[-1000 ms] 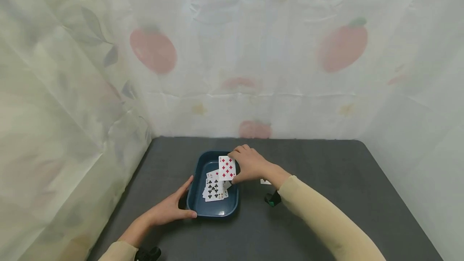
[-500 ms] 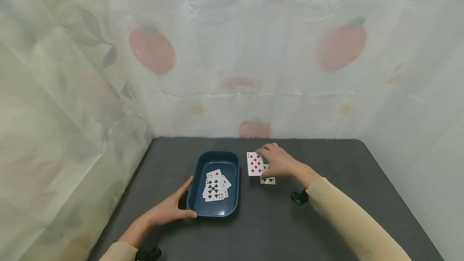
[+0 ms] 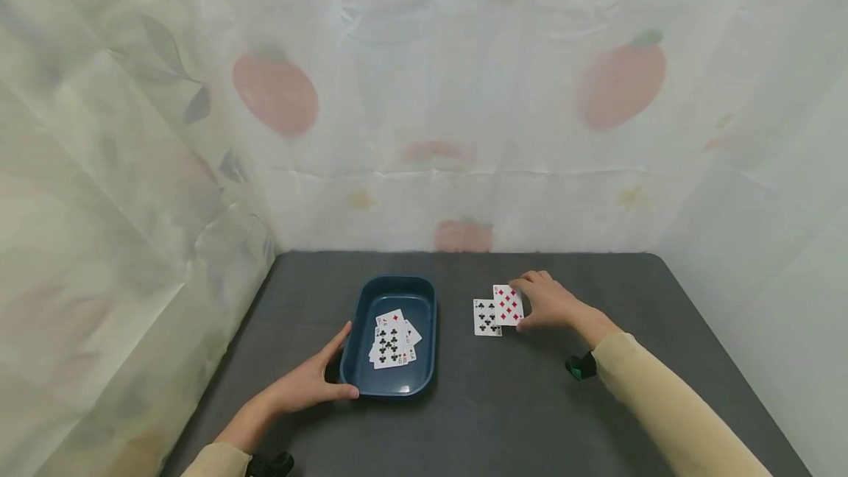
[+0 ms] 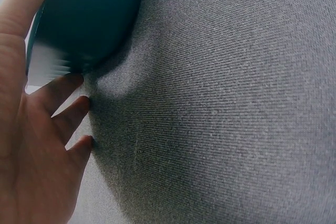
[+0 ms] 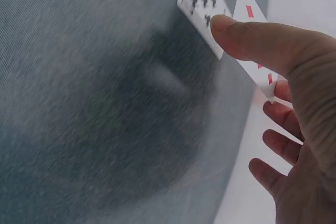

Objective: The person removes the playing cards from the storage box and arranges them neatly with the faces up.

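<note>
My left hand (image 3: 308,385) is at the near left corner of a dark blue tray (image 3: 397,386), thumb and index finger spread and touching its outside. In the left wrist view the thumb overlaps the tray wall (image 4: 94,14), with the other fingers beside it. Several playing cards (image 3: 389,348) lie face up in the tray, a club card uppermost. To the right, my right hand (image 3: 553,304) pinches a diamonds playing card (image 3: 507,306) by its right edge. This card partly overlaps a clubs playing card (image 3: 483,319) face up on the table.
The dark grey table (image 3: 464,418) extends around the tray and cards. A pale patterned curtain (image 3: 424,131) hangs behind it and along both sides. Black bands are on both wrists.
My right hand has carried the diamonds card from over the tray rightward to beside the clubs card, passing over that card. The left hand and tray have stayed put.
</note>
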Demonstrator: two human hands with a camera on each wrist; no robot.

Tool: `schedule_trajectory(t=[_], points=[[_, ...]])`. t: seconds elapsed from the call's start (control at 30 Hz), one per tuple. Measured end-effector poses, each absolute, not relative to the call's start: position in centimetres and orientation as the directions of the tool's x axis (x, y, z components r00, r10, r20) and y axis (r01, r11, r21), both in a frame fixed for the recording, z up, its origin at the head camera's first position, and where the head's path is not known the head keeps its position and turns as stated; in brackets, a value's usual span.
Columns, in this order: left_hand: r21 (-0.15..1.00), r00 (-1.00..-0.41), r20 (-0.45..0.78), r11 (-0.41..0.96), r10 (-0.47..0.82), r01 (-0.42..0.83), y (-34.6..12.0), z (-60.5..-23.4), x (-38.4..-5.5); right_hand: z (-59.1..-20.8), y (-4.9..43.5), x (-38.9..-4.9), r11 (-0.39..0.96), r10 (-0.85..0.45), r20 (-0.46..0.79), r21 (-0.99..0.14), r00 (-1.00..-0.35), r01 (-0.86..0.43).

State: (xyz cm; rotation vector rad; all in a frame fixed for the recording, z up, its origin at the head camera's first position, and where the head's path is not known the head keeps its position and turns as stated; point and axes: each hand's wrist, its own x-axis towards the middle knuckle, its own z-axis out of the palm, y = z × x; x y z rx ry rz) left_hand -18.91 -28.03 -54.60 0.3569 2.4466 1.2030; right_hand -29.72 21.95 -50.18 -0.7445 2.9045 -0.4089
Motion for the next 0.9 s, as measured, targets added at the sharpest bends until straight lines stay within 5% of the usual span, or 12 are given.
schedule_trajectory(t=[0.9], points=[[0.806,-0.89,-0.24,0.591,0.387,0.04,-28.1,-54.4,-18.6,-53.3,26.0,-29.0,0.868,-0.404,-0.185,-0.387,-0.896,-0.312]])
